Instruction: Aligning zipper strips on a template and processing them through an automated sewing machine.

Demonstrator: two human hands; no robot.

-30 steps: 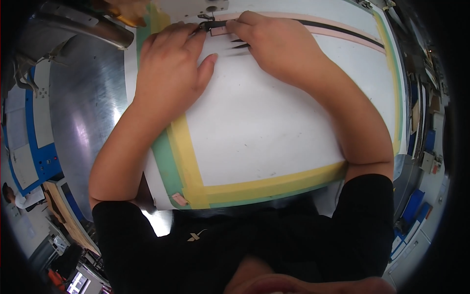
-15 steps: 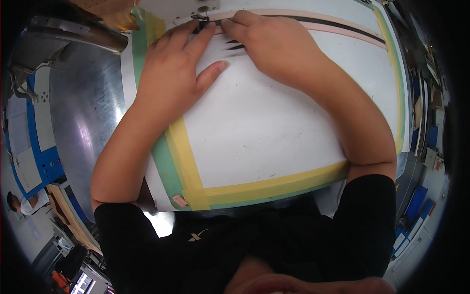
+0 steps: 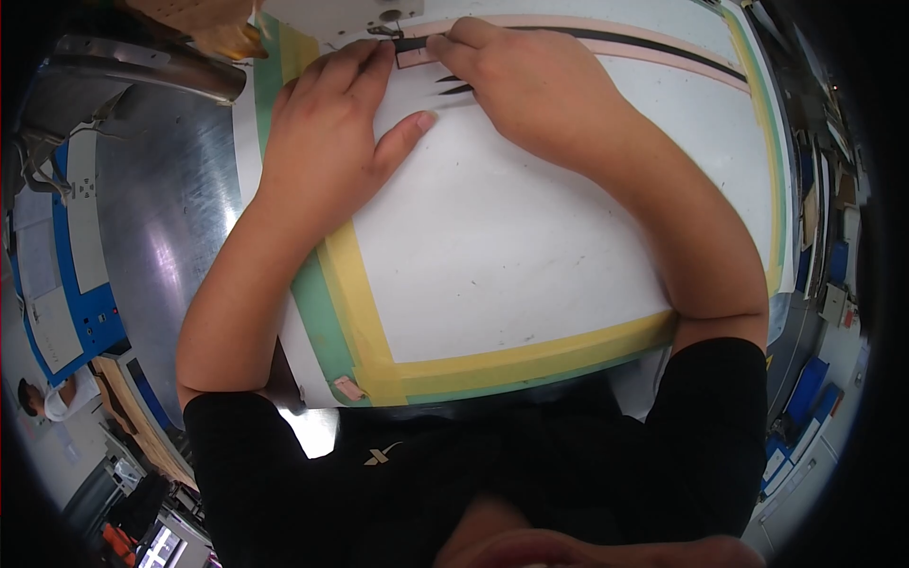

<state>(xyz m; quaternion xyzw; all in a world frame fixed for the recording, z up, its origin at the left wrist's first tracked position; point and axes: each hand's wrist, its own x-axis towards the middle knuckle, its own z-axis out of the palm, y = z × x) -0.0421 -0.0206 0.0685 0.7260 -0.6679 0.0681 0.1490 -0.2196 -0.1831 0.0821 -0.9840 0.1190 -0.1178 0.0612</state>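
Near the far edge of the white work surface point(image 3: 492, 237), a narrow black strip point(image 3: 644, 43) runs along a pink guide band point(image 3: 682, 59). My left hand point(image 3: 322, 128) lies over the strip's left end, fingers stretched out and touching it, thumb spread away. Bent fingers of my right hand point(image 3: 521, 80) press on the strip a little further right. Dark tweezers point(image 3: 457, 90) are tucked in the right palm, with two pointed tips showing on the left; their rear part is hidden. Between my hands a short piece of strip and band shows.
Yellow tape point(image 3: 530, 346) and green tape point(image 3: 327, 336) border the surface. Left of it are a bare metal table point(image 3: 161, 218) and a metal cylinder point(image 3: 151, 68). A small metal fixture point(image 3: 386, 28) sits beyond my left fingertips. A person point(image 3: 62, 393) is at the far left.
My left hand has slid slightly left along the strip, uncovering more of the band between my hands. My right hand has hardly moved.
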